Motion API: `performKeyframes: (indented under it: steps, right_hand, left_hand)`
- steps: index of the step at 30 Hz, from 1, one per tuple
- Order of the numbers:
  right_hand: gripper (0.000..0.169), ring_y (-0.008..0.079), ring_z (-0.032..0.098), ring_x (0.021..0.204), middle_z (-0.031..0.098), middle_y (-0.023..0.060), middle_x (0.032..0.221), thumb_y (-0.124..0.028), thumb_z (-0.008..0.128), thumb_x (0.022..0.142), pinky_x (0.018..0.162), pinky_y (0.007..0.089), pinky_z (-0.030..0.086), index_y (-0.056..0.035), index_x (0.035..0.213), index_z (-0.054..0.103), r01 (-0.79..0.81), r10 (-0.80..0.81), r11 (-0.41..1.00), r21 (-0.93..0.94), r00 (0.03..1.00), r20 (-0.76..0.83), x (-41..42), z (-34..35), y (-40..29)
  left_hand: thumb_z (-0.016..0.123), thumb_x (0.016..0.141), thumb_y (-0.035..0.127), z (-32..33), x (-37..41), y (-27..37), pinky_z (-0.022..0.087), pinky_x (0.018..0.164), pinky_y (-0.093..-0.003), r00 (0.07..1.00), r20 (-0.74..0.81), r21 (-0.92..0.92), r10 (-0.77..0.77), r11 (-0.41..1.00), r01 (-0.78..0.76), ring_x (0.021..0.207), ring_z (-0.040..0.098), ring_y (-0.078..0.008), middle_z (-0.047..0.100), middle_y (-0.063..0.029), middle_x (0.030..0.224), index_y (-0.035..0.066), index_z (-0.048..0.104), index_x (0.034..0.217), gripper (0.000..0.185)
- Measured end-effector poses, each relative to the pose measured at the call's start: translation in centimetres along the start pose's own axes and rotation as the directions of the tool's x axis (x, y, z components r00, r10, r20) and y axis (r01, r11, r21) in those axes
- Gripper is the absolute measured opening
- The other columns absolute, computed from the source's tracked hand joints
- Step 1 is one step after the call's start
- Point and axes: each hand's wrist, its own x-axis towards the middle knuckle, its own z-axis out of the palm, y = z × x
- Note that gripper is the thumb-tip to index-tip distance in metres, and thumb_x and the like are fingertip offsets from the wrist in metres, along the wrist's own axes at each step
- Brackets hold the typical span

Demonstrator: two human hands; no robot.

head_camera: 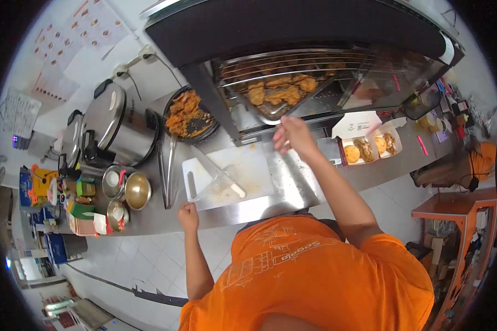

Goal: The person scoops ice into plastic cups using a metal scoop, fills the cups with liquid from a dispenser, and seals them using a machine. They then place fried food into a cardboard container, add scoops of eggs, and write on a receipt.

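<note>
My right hand (296, 138) reaches into the warming cabinet's front, its thumb and forefinger at the near rim of a metal tray (269, 121). Pieces of breaded fried chicken (288, 93) lie in that tray beneath a wire rack (290, 68). By the front edge of a white cutting board (259, 165), my left hand (188, 217) is closed in a fist. Some clear plastic film (213, 184) lies on the board and extends close to the fist; whether the fist grips it is unclear. A white-handled knife (237, 189) rests across the board, partly under the film.
Left of the board lie metal tongs (172, 165), a black pan of fried pieces (188, 116) and large lidded cookers (120, 124). Steel bowls (137, 191) stand farther left. Opened food boxes (358, 151) sit at the right, below the cabinet's glass door (368, 89).
</note>
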Motion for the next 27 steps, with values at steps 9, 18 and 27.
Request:
performKeyframes:
  steps: [9, 18, 27]
  right_hand:
    - [0.044, 0.0315, 0.075, 0.084, 0.075, 0.0198, 0.097, -0.043, 0.056, 0.106, 0.072, 0.0462, 0.059, -0.0032, 0.096, 0.071, 0.365, -0.647, 0.467, -0.805, 0.762, -0.030, 6.1, 9.5, 8.7]
    - [0.054, 0.0342, 0.075, 0.106, 0.077, 0.0188, 0.109, -0.049, 0.077, 0.081, 0.090, 0.0469, 0.060, -0.0037, 0.110, 0.078, 0.245, 0.328, 0.019, -0.969, 0.914, 0.237, -0.6, 17.2, 18.1]
    - [0.052, 0.0389, 0.075, 0.078, 0.076, 0.0250, 0.082, -0.045, 0.078, 0.072, 0.075, 0.0456, 0.060, 0.0035, 0.090, 0.079, 0.291, 0.271, 0.366, -0.884, 0.875, 0.401, 3.9, 13.9, 8.3]
  left_hand:
    - [0.064, 0.088, 0.016, -3.9, 0.9, -6.7, 0.051, 0.067, -0.0485, 0.999, 0.037, 0.027, 0.033, 0.999, -0.034, 0.063, 0.064, -0.0394, 0.063, -0.0253, 0.070, -0.008, 0.061, 0.069, 0.031]
    - [0.070, 0.083, 0.011, -4.5, 3.4, -6.9, 0.053, 0.066, -0.0429, 0.967, -0.233, -0.114, -0.106, 0.990, 0.081, 0.079, 0.066, -0.0307, 0.071, -0.0171, 0.105, 0.003, 0.072, 0.103, 0.021]
    - [0.072, 0.076, 0.004, 4.4, 5.2, -0.1, 0.043, 0.116, -0.0461, 0.761, 0.450, -0.257, 0.467, 0.884, -0.390, 0.132, 0.055, -0.0405, 0.059, -0.0201, 0.144, 0.009, 0.071, 0.122, 0.046]
